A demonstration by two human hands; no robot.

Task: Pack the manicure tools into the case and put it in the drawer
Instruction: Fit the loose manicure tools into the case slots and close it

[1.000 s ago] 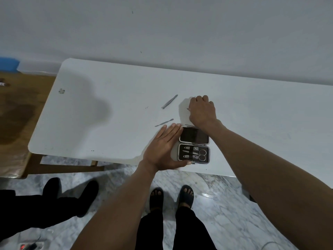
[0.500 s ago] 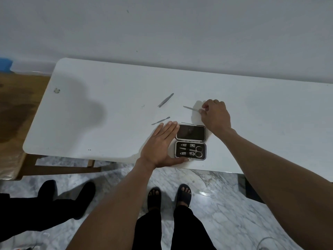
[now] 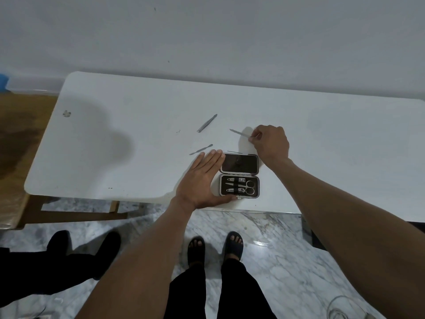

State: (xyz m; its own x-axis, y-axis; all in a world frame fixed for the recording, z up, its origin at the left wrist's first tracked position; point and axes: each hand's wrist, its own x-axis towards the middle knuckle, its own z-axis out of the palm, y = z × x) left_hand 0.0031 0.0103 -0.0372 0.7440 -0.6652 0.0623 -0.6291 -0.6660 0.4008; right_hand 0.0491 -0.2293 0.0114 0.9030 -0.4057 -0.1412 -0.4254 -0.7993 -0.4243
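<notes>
Open manicure case [image 3: 239, 176] near the white table's [image 3: 138, 134] front edge, left hand [image 3: 202, 180] flat alongside it, fingers straight, right hand [image 3: 271, 141] pinching a thin metal tool [image 3: 239, 133], tweezers [image 3: 207, 123], another tool [image 3: 200, 149] lying loose behind, no legible writing.

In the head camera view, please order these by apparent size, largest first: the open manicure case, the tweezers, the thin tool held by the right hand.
1. Open manicure case, clearly the largest.
2. and 3. Tweezers and the thin tool: they look alike in length, and the right hand hides the tool's end, so I cannot rank them.
</notes>
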